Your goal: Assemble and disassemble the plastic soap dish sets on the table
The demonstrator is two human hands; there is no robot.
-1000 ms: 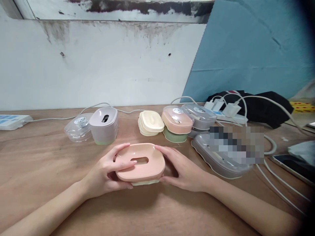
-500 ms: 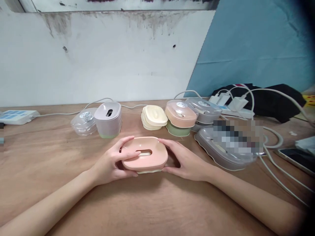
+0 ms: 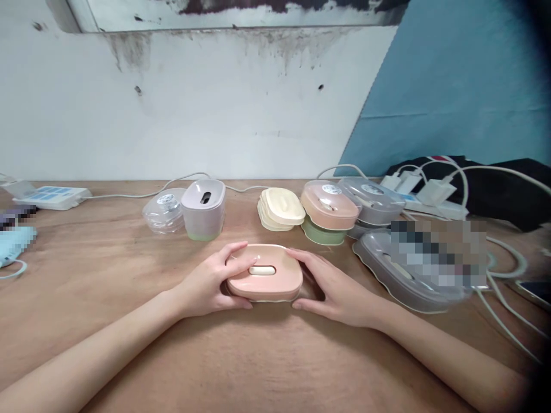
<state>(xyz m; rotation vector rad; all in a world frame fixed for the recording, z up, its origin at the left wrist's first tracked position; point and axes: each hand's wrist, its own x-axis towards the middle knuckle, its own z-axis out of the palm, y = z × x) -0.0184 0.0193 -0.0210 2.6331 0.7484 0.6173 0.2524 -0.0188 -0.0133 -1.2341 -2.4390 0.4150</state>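
A pink oval lid [image 3: 275, 288] with a slot in its top sits low on the table in front of me, over a thin pale rim. A cream handle-like bar [image 3: 262, 270] fills the slot. My left hand [image 3: 217, 281] grips the left end, its index finger on top beside the slot and its thumb at the near edge. At the right end, my right hand [image 3: 333, 289] curves round with fingertips at the far corner and thumb at the near one. Behind are a stack of cream lids [image 3: 282, 205] and a tall lilac stack [image 3: 204, 209].
Clear lids [image 3: 166, 211] stand left of the lilac stack. A pink container [image 3: 329, 209] rests on a green one [image 3: 327, 234]. Grey translucent containers [image 3: 381, 201] and a larger grey one [image 3: 387, 275] lie to the right, near cables and a power strip [image 3: 447, 211]. Another power strip [image 3: 55, 197] is far left.
The pink lid now sits lower and level, and the cream bar shows up in its slot. My left index finger has drawn back from the slot. The view has shifted left.
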